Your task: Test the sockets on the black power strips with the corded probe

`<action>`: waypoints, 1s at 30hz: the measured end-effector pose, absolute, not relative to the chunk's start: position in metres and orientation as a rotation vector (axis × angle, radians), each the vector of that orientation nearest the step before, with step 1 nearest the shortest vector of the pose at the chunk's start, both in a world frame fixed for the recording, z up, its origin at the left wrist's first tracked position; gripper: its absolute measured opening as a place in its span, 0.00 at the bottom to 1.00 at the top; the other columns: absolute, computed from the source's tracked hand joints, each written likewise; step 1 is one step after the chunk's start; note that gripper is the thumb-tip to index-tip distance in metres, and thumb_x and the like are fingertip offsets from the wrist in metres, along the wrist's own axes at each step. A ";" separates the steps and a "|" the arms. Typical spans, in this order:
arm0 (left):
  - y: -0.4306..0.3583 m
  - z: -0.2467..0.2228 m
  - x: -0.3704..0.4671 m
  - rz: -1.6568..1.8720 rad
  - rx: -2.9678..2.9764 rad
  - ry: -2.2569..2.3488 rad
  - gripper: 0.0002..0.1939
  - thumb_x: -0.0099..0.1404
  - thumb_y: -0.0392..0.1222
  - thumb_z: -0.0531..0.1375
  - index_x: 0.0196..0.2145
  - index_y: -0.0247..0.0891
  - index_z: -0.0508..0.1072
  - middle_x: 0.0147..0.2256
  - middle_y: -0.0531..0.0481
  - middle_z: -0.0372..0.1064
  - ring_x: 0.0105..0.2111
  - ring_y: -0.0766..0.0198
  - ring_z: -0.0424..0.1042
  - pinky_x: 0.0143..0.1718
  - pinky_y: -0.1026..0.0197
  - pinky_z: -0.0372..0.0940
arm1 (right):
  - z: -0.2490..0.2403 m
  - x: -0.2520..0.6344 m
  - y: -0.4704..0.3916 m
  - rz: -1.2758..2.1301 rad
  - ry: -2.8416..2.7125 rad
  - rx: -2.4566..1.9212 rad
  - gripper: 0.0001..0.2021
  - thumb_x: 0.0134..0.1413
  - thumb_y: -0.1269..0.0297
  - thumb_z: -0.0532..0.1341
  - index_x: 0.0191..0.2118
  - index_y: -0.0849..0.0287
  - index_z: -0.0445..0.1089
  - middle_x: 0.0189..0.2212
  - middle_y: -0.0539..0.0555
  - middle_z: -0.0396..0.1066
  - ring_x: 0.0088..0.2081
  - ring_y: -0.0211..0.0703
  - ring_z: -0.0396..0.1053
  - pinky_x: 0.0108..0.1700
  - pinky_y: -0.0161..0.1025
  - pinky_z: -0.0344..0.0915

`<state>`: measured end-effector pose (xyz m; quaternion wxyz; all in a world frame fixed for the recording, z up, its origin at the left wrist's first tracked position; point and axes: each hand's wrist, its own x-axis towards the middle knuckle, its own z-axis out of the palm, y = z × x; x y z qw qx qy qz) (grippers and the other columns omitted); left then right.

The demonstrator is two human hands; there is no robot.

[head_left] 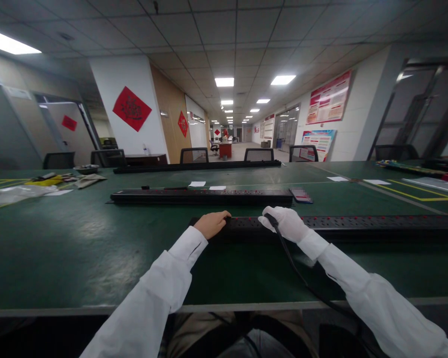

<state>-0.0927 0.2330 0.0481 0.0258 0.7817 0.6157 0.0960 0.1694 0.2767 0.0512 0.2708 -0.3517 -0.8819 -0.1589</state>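
Observation:
A long black power strip (339, 223) with red marks along its sockets lies on the green table, running off to the right. My bare left hand (212, 224) is closed over the strip near its left end. In my right hand (285, 223), which wears a white glove, is a black plug (272, 220), held at the strip's sockets. Whether its pins are inside a socket is hidden. From the plug a black cable (291, 266) hangs down over the table's front edge toward my lap.
Behind lie more black power strips (201, 197) and another long dark stack (197, 167). A phone-like flat object (300, 195) sits beside the middle strip. Paper slips (197, 184) dot the green table (78, 248). Gloves and a plastic bag (20, 194) lie left; chairs (194, 155) stand beyond.

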 end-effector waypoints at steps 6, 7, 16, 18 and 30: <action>0.234 0.047 -0.094 0.312 2.405 1.894 0.20 0.62 0.37 0.43 0.50 0.46 0.61 0.47 0.52 0.66 0.45 0.60 0.67 0.47 0.58 0.59 | 0.052 0.169 0.276 -0.413 -2.381 -0.955 0.18 0.56 0.51 0.46 0.33 0.56 0.66 0.23 0.52 0.68 0.25 0.35 0.62 0.29 0.32 0.51; 0.234 0.047 -0.094 0.310 2.397 1.899 0.20 0.62 0.36 0.44 0.50 0.46 0.61 0.47 0.52 0.66 0.45 0.61 0.67 0.47 0.58 0.58 | 0.053 0.169 0.276 -0.408 -2.382 -0.956 0.18 0.56 0.51 0.46 0.32 0.57 0.66 0.23 0.52 0.68 0.25 0.35 0.62 0.29 0.32 0.51; 0.234 0.048 -0.095 0.295 2.384 1.917 0.20 0.62 0.36 0.44 0.50 0.47 0.61 0.47 0.52 0.66 0.44 0.60 0.67 0.45 0.58 0.60 | 0.055 0.169 0.275 -0.415 -2.398 -0.948 0.18 0.56 0.51 0.46 0.32 0.57 0.66 0.22 0.52 0.67 0.25 0.35 0.62 0.29 0.31 0.51; 0.234 0.048 -0.095 0.302 2.395 1.902 0.19 0.63 0.37 0.43 0.50 0.47 0.61 0.47 0.52 0.66 0.44 0.60 0.67 0.46 0.58 0.59 | 0.055 0.169 0.275 -0.413 -2.397 -0.942 0.18 0.57 0.51 0.46 0.32 0.57 0.66 0.22 0.52 0.67 0.24 0.35 0.62 0.29 0.31 0.51; 0.235 0.046 -0.095 0.305 2.401 1.881 0.18 0.64 0.40 0.42 0.50 0.47 0.60 0.46 0.53 0.66 0.44 0.61 0.67 0.47 0.58 0.59 | 0.055 0.169 0.275 -0.399 -2.393 -0.949 0.18 0.56 0.51 0.46 0.33 0.57 0.66 0.23 0.52 0.67 0.25 0.35 0.62 0.29 0.31 0.51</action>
